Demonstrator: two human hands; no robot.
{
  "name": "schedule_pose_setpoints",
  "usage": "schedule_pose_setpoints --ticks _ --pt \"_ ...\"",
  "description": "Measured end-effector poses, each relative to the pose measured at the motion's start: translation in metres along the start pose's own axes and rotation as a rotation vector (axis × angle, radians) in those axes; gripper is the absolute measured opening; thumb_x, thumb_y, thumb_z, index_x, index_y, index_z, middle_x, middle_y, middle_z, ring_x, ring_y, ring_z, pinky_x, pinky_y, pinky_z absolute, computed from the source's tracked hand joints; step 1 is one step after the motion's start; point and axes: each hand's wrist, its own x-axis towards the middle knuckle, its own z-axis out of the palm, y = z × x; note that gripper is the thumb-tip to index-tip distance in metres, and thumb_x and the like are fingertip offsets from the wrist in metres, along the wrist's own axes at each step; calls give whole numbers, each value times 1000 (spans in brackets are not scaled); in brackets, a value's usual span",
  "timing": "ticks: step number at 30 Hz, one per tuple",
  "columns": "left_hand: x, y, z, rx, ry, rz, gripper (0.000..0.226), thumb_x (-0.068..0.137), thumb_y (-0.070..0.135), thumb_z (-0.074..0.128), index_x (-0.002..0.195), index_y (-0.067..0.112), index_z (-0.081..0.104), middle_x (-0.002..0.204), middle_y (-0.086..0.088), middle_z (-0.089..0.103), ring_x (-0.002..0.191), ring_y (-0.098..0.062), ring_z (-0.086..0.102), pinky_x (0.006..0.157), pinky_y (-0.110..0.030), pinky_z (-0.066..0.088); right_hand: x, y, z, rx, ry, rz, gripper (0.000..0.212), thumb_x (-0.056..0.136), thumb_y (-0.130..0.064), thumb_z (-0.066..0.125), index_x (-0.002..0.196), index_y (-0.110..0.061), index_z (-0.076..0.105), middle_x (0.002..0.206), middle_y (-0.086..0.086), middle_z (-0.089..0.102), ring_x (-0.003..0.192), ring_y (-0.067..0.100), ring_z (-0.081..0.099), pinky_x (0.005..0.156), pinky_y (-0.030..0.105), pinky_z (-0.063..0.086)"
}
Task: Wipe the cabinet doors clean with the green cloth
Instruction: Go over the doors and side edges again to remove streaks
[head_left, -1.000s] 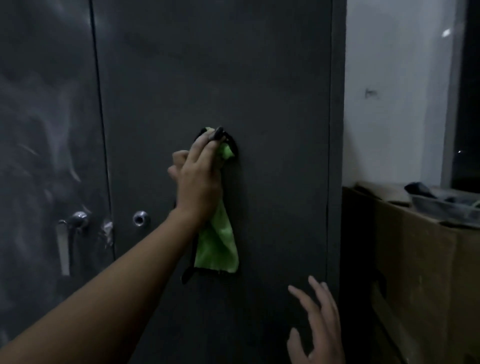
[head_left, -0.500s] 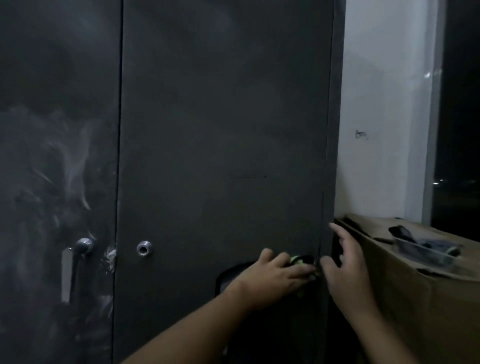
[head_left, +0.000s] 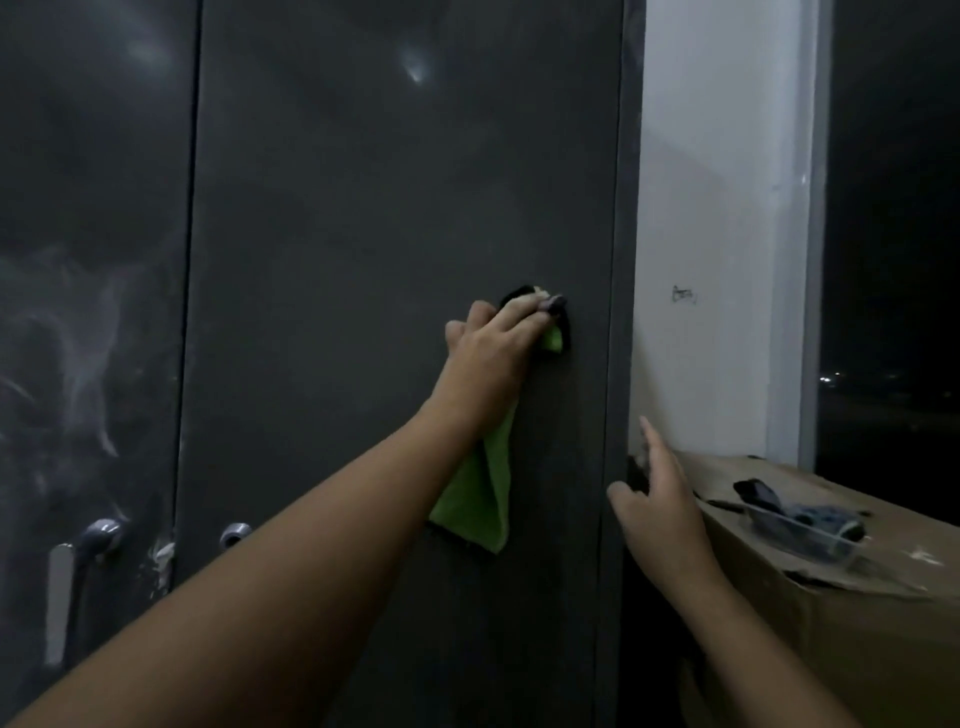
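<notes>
Here the left hand (head_left: 493, 358) lies on the right cabinet door (head_left: 389, 208), fingers nearly flat, pressing the green cloth (head_left: 480, 499) against the panel near its right edge; the loose end of the cloth hangs below the wrist. The right hand (head_left: 660, 514) is spread and holds nothing, close by the cabinet's right side, just above a cardboard box (head_left: 857, 623). The left cabinet door (head_left: 93, 260) shows pale smears.

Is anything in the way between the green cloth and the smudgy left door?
Nothing visible is. The left hand presses the green cloth on the right door; only bare door lies between it and the smudgy left door. The handle sits lower.
</notes>
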Motion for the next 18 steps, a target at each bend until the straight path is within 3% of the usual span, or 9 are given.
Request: schedule_pose_setpoints --ticks 3,6,10,13,15,18 --pt "27 30 9 -17 -27 14 47 101 18 48 147 26 43 159 9 29 118 -25 39 85 -40 35 18 -3 -2 193 -10 130 66 97 -1 48 156 -26 31 153 0 44 136 17 46 114 46 39" --pt "21 52 23 84 -134 201 55 99 16 49 151 25 35 162 6 23 126 -28 37 94 -44 36 22 -4 -13 294 -42 213 60 94 6 42 144 -28 47 136 -5 59 120 17 57 105 44 46" --pt "-18 53 41 142 -204 339 58 96 18 46 152 29 32 160 8 25 120 -28 36 87 -46 37 19 -3 -28 259 -26 279 51 93 6 44 133 -25 56 125 3 66 116 22 61 99 44 49" --pt "-55 44 45 169 -247 445 63 93 20 49 152 31 32 159 10 26 115 -26 38 84 -45 37 17 -3 -26 193 87 218 46 92 3 50 124 -29 59 127 7 66 111 21 63 103 52 49" --pt "-77 32 42 181 -284 512 64 91 20 54 151 32 35 159 10 25 115 -25 39 84 -44 37 15 -9 -22 136 100 168 49 92 -1 52 129 -32 57 135 2 59 113 22 60 101 54 49" --pt "-101 3 25 237 -264 531 64 87 22 55 147 36 40 157 13 26 113 -23 36 83 -43 34 11 -24 -11 -140 69 -35 56 90 -4 57 137 -33 49 146 0 42 136 21 39 109 37 34"
